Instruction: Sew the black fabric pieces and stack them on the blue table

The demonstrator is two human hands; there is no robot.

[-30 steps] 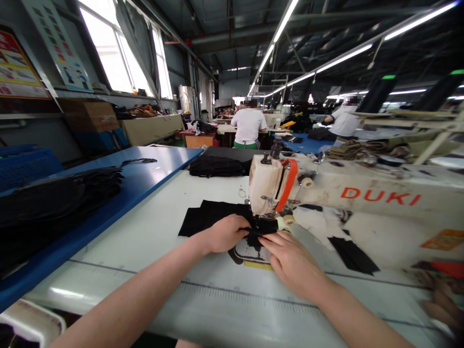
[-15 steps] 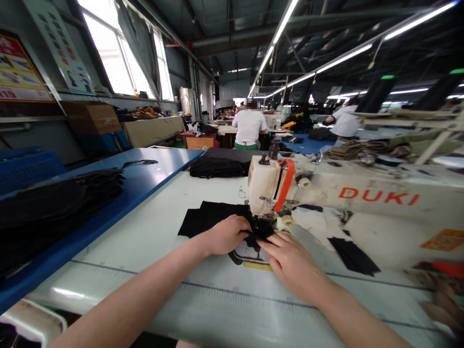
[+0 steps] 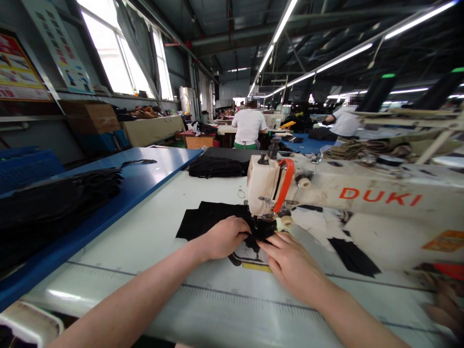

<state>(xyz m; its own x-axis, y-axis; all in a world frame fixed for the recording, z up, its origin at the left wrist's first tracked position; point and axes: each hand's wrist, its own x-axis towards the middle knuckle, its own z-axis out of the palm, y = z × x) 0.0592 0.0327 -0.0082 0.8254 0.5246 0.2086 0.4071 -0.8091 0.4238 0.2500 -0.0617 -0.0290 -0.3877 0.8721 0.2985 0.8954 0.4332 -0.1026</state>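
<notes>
Some black cloth (image 3: 208, 220), left hand (image 3: 227, 237) pinching, right fingers (image 3: 274, 241) straight against it (crate (image 3: 32, 165) contents unclear)

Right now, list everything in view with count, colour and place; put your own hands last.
sewing machine: one, off-white and orange, right of centre
cloth: layers uncountable, black, at the sewing machine's left end
folded stack: one, black, beyond the cloth
scrap: one main strip, black, lower right
white table: one, pale, under the sewing machine
blue table: one, blue, left
cloth pile: one, black, on the blue table
crate: one, blue, far left
box: one, brown, behind the blue table
posters: two, red-yellow and pale, upper left
curtain: one, grey, upper left
co-workers: at least two, white tops, farther off
ceiling lights: several, white, overhead
left hand: one, bare, grip at the cloth's near edge
right hand: one, bare, at the cloth's right side
</notes>
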